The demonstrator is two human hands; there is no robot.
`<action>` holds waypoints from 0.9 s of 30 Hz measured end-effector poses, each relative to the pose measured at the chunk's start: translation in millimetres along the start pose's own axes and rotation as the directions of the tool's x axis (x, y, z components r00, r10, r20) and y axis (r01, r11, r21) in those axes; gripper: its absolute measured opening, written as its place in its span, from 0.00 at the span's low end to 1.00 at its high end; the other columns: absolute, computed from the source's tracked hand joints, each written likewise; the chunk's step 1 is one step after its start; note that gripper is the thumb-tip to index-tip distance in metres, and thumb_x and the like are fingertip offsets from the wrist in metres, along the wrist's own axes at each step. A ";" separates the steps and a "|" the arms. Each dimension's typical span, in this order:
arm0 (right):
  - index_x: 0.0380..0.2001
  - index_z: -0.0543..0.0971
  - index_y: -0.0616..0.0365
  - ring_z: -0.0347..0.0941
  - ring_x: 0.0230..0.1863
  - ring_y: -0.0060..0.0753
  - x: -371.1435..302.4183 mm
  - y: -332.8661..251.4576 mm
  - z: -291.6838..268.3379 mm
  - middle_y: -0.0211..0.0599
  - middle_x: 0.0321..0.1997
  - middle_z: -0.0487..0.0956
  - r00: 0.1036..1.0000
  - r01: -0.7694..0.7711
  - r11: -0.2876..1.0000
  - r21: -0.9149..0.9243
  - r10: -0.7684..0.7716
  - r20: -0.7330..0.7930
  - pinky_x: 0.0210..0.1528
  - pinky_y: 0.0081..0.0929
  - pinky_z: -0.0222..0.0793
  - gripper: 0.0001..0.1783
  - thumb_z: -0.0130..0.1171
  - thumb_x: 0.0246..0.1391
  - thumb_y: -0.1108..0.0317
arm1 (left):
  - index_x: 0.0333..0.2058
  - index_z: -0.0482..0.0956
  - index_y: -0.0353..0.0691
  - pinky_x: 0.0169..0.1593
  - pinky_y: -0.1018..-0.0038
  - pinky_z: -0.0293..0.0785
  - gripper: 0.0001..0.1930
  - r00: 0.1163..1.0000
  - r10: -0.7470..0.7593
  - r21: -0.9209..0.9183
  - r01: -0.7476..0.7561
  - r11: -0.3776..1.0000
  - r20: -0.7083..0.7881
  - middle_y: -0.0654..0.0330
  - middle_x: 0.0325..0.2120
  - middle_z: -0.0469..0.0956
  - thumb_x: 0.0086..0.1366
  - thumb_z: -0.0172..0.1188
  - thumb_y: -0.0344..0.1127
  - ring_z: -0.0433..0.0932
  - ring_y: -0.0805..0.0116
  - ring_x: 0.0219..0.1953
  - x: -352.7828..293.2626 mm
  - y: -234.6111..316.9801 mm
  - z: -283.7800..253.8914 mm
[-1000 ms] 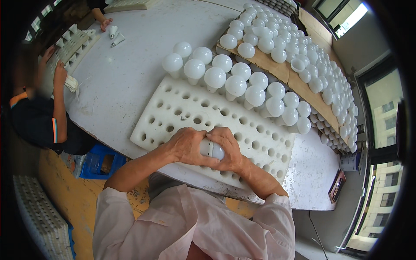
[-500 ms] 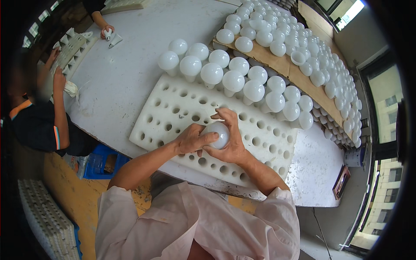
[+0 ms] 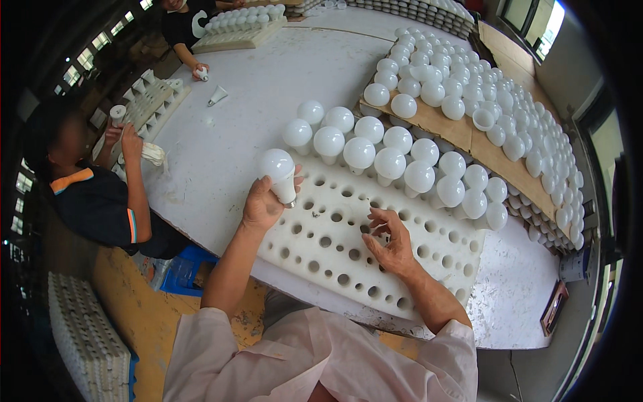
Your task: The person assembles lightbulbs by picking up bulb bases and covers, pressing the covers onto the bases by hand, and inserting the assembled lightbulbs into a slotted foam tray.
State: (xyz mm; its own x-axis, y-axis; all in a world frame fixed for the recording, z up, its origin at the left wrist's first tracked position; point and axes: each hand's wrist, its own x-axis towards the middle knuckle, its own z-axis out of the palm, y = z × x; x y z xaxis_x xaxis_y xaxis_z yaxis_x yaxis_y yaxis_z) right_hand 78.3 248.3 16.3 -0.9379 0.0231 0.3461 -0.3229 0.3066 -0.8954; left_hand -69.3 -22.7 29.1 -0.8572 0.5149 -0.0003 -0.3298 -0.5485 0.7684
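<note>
In my left hand (image 3: 261, 206) is a light bulb (image 3: 276, 165), its round white top up and its narrow base tilted down to the right. The fingers wrap round its lower body, over the left end of a white foam tray (image 3: 430, 269). My right hand (image 3: 394, 245) hovers above the tray's middle, fingers bent and apart, holding nothing. Round holes pit the tray in rows. Along its far side, more white bulbs (image 3: 389, 163) stand upright, their bases hidden in or behind the foam.
Layers of bulbs (image 3: 453, 107) on cardboard (image 3: 429, 122) rise at the far right. A co-worker (image 3: 100, 194) at the left handles parts over another tray (image 3: 175, 100). Another person's hand (image 3: 200, 72) holds a small bulb near a lying cone-shaped piece (image 3: 217, 96). Foam trays (image 3: 87, 335) are stacked at lower left.
My hands, earlier together round the bulb over the tray, have parted. The left hand has carried the bulb left and away from me; the right has let go of it. The view has shifted.
</note>
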 end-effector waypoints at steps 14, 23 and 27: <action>0.47 0.75 0.60 0.73 0.37 0.29 3.7 -0.3 -2.1 0.38 0.39 0.74 0.996 -0.036 0.998 -0.055 0.040 0.076 0.36 0.24 0.70 0.22 0.65 0.46 0.75 | 0.51 0.63 0.37 0.55 0.68 0.66 0.28 0.893 0.431 0.317 -0.375 0.871 -0.127 0.60 0.44 0.69 0.51 0.64 0.27 0.69 0.69 0.48 33.4 -2.1 -24.7; 0.46 0.75 0.60 0.73 0.37 0.30 5.1 -2.4 -2.3 0.38 0.39 0.75 0.994 -0.019 0.995 -0.102 0.030 0.105 0.37 0.25 0.71 0.21 0.64 0.46 0.75 | 0.62 0.53 0.32 0.63 0.64 0.59 0.40 0.915 0.395 0.479 -0.310 0.821 -0.086 0.50 0.59 0.62 0.55 0.65 0.37 0.64 0.59 0.59 -10.6 1.6 -54.8; 0.46 0.75 0.61 0.74 0.37 0.30 0.4 -1.2 -6.5 0.38 0.40 0.74 0.997 -0.044 0.994 -0.101 0.050 0.064 0.37 0.25 0.72 0.21 0.65 0.46 0.74 | 0.58 0.62 0.29 0.61 0.63 0.62 0.36 0.947 0.308 0.801 -0.115 0.587 -0.090 0.46 0.57 0.66 0.55 0.65 0.40 0.67 0.55 0.59 -45.7 2.2 -42.8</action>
State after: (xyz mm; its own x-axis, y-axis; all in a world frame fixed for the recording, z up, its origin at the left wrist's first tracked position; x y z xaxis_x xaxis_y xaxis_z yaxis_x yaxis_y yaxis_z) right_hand 79.1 254.2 19.4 -0.9591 -0.0222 0.2821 -0.2672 0.3994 -0.8770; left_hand -47.8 -75.7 3.5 -0.9490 0.2597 0.1790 0.2220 0.1467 0.9640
